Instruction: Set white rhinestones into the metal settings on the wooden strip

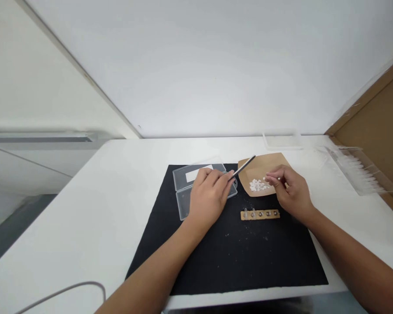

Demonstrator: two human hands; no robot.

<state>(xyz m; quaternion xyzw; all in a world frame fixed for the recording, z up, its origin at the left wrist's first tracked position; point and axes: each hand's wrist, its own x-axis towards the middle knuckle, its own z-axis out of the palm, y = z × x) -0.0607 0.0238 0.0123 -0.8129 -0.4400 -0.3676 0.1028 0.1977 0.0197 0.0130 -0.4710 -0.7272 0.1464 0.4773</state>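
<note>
My left hand (209,192) rests over an open clear plastic case (183,205) and grips a slim black-and-white stick-like tool (245,166), which points up to the right. My right hand (290,189) is closed in a pinch above a brown paper sheet (262,163). At its fingertips shows a small white piece (264,178). A pile of similar white bits (258,186) lies on the paper just left of those fingers. Below sits a narrow tan strip (260,215) carrying a row of several small metal and clear parts, touched by neither hand.
A black mat (236,261) covers the front of the white table (85,209). At right stands a clear tray (360,170) of thin translucent pieces, near a brown panel (376,113). Another clear tray (281,141) is by the wall. A cable (81,284) lies front left.
</note>
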